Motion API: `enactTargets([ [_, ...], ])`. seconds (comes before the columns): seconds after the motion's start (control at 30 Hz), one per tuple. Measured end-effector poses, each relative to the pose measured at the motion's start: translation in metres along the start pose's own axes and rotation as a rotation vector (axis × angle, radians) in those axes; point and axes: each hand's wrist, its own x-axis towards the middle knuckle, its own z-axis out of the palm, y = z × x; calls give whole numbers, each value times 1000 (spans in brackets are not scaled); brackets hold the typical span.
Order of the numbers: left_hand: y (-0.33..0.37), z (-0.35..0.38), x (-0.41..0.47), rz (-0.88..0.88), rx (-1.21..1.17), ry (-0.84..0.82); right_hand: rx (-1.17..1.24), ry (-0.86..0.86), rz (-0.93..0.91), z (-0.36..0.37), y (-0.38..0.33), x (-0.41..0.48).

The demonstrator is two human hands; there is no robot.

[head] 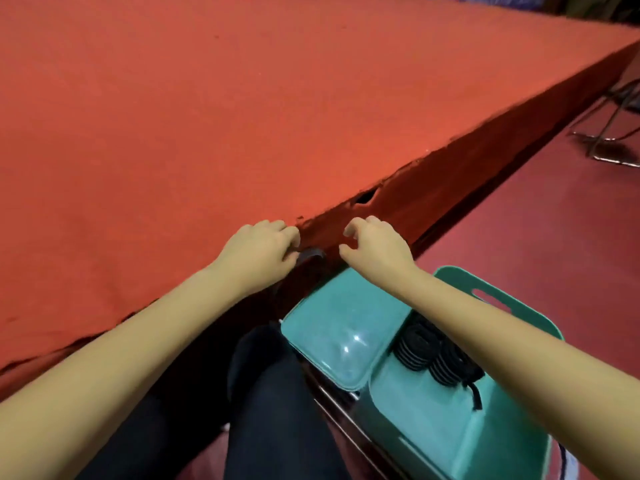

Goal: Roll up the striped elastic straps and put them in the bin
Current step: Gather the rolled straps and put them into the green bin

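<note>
A person is sitting at a tabletop (173, 133) covered in red cloth, and both bare forearms are reaching forward to its near edge. The left hand (263, 251) is curling its fingers (289, 237) round a small dark rolled strap (311, 255), pinching it just past the tabletop's edge, where the cloth is hanging down in shadow; the roll is too dark there for any stripes to be showing. The right hand (375, 247) is hovering just beside the roll without touching it, its fingers bent and the thumb standing apart from the forefinger, with nothing showing between them. Below the right forearm a teal bin (426, 420) is sitting close by the person's right knee, and several black rolled straps (433, 358) are lying together inside it against its far wall, one loose end trailing down toward the bin's floor. A second glossy teal plastic piece (339, 337) is lying against the bin's left side; whether it is a lid or another bin is not clear. Dark trousers (270, 410) are covering the person's legs, and metal chair legs (609, 147) are standing on the red floor (536, 220) at the far right
</note>
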Motion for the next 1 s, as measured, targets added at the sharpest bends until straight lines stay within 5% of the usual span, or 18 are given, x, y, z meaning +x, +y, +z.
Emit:
enactTargets([
  [0.5, -206, -94, -242, -662, 235, 54, 45, -118, -681, 58, -349, 15],
  [1.0, -318, -83, -368, -1003, 168, -3, -28, -288, -985, 155, -508, -7],
])
